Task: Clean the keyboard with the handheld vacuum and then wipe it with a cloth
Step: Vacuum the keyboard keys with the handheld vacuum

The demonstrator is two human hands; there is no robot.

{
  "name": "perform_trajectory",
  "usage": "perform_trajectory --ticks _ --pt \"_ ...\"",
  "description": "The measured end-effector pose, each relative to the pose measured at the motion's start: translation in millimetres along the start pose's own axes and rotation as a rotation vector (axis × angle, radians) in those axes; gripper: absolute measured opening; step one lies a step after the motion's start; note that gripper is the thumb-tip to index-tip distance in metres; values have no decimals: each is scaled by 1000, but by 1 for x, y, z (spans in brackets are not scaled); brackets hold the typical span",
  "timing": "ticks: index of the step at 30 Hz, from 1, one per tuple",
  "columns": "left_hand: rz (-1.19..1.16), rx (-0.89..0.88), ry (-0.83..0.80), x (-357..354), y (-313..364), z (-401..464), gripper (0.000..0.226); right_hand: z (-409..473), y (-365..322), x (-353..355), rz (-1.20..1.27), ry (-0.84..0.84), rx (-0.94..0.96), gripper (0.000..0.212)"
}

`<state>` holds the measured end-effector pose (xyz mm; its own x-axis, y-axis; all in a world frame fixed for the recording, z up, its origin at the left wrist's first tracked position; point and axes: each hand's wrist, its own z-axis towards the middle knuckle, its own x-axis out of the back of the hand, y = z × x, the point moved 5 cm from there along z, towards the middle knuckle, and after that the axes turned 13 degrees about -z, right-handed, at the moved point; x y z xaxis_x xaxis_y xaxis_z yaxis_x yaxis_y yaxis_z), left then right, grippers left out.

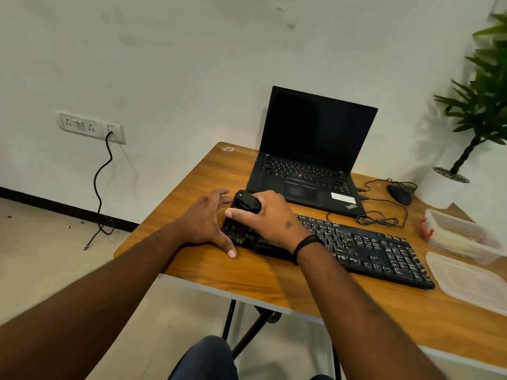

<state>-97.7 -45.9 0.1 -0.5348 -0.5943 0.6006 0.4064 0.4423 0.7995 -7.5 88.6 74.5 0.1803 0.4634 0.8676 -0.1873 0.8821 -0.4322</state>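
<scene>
A white wall with a socket strip (90, 127) backed a wooden table (247, 272) that filled the right half of the view. On it lay a black keyboard (365, 248), running from the centre out toward four o'clock, with an open laptop (312, 154) just behind it at one o'clock. A mouse (399, 194) and a potted plant (466, 138) stood toward two o'clock, and a clear container (463, 237) with its loose lid (472, 281) sat at three o'clock, beside the keyboard's far end.

The right hand (270, 218) gripped the handheld vacuum (242, 215), fingers curled round its black body, and held it upright with its lower end down on the keyboard's left end. The left hand (210, 222) lay flat with fingers spread straight on the table, thumb against the keyboard's left edge, seemingly steadying it.

By my reading the vacuuming was under way at the left end, with the long stretch of keys to the right possibly untouched. The wiping looked not yet begun; no cloth was clearly visible, though something pale lay in the container.
</scene>
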Motion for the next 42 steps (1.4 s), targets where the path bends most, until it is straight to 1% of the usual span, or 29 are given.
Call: perform_trajectory --ticks 2,5,7,9,10,12,16,18,20,21,23,25,27,29,31,32,35,37,40,42 --pt "5 13 -8 0 1 0 161 6 7 6 -46 -51 -16 47" --pt "8 17 -1 0 2 -2 166 9 22 23 -148 -131 -98 48" --pt "-7 18 7 1 3 -2 165 9 16 19 -127 -150 -76 47" --pt "-3 19 10 3 -2 0 160 11 -3 3 -59 -148 -5 42" --pt "-1 9 9 3 -5 1 153 12 -11 -5 -34 -133 16 38" --pt "25 -21 16 2 -7 3 143 18 -15 -10 -26 -93 16 39" --pt "29 17 9 1 1 -1 161 18 14 13 -137 -11 -91 48" --pt "24 26 9 0 2 -1 163 12 23 18 -116 -39 -109 48" --pt "27 27 7 1 0 -1 165 11 15 12 -67 -118 -48 48" --pt "31 28 5 0 0 0 165 13 10 7 -51 -134 -17 49" --pt "35 19 11 0 0 -1 161 18 2 2 -45 -105 4 47" --pt "34 21 14 0 1 -1 155 21 6 4 -72 -52 -24 43" --pt "32 30 13 0 0 0 154 19 15 10 -77 -42 -63 44" --pt "22 43 11 0 0 0 159 14 21 13 -27 -114 -53 45" --pt "6 55 12 1 -2 1 163 10 16 10 34 -202 -14 41" --pt "2 52 12 1 -4 2 163 10 12 6 59 -211 1 39" --pt "10 6 21 0 -5 3 160 17 3 -3 23 -111 0 37" --pt "18 19 16 1 -5 2 161 23 10 -1 -74 -2 -66 38" --pt "25 31 20 1 -3 2 162 25 35 10 -236 169 -226 40" --pt "22 29 19 1 -4 3 163 27 44 10 -240 198 -266 42"
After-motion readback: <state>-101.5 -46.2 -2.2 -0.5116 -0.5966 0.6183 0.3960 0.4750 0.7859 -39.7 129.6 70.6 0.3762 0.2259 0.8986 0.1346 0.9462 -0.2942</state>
